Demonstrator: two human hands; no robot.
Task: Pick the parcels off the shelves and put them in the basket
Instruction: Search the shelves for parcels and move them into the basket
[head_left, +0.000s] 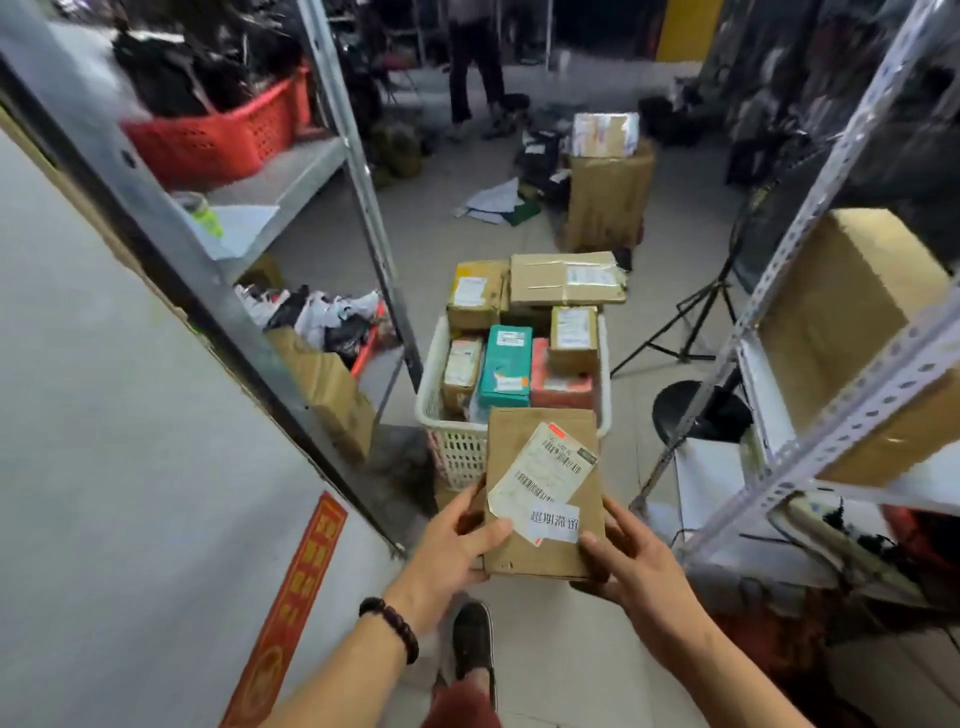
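Both hands on 1 brown parcel: left hand grips its left edge, right hand grips its right. Parcel held just short of the white basket, already full of parcels.

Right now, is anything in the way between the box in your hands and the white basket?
Nothing visible blocks the way. The left hand and right hand hold the brown parcel close to the near rim of the white basket. The basket is already heaped with parcels, so it would probably have to sit on top.
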